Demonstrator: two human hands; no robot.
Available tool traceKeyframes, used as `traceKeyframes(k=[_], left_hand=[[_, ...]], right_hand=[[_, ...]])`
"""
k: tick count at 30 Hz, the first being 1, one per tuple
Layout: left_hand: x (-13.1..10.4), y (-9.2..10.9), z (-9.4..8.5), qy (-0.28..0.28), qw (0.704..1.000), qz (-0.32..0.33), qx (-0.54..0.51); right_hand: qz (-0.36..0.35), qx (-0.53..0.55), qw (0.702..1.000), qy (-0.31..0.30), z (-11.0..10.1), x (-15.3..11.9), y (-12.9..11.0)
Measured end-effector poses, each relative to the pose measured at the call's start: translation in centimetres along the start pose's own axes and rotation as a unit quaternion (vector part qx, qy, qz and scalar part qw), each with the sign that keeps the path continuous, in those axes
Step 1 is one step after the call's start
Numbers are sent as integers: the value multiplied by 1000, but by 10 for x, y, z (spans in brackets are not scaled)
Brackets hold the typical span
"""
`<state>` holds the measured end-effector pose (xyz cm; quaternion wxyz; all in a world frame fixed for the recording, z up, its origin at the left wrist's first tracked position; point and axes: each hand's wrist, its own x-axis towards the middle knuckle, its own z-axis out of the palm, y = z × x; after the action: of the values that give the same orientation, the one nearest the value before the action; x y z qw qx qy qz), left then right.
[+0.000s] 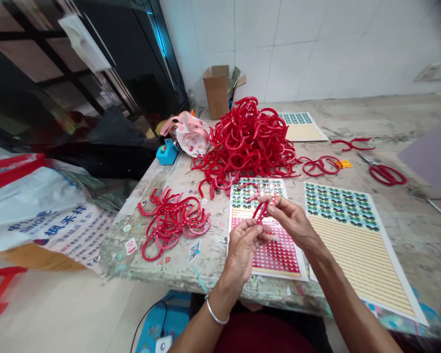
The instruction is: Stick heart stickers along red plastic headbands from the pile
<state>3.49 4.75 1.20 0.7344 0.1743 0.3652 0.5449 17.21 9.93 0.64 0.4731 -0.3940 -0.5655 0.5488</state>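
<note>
Both of my hands meet over a sticker sheet [275, 260] printed with small characters above and rows of white hearts on pink and red below. My left hand [244, 242] pinches the lower end of a thin red curved band [260, 211]. The fingers of my right hand [292, 218] are closed on its upper part, where a short heart-patterned strip [273, 200] shows. Fingers partly hide the band. Just beyond, a loose red band [252, 191] lies on the sheet. To the left is a small pile of red bands with heart patterns [176, 220].
A large heap of red bands [250, 137] stands at the back. Scissors [385, 174] lie at the right, behind a second sticker sheet [360, 255]. A blue tape dispenser [167, 153], pouch [191, 135] and cardboard box [216, 93] stand at the back left.
</note>
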Motion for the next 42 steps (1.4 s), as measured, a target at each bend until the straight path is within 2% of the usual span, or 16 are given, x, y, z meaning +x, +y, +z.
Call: traceKeyframes(k=[18, 42], left_hand=[[-1, -1, -1, 21, 1000, -4, 7], [-2, -2, -3, 11, 1000, -3, 15]], right_hand=[[-21, -23, 999, 18, 5, 1, 3], [-32, -44, 998, 17, 3, 0, 14]])
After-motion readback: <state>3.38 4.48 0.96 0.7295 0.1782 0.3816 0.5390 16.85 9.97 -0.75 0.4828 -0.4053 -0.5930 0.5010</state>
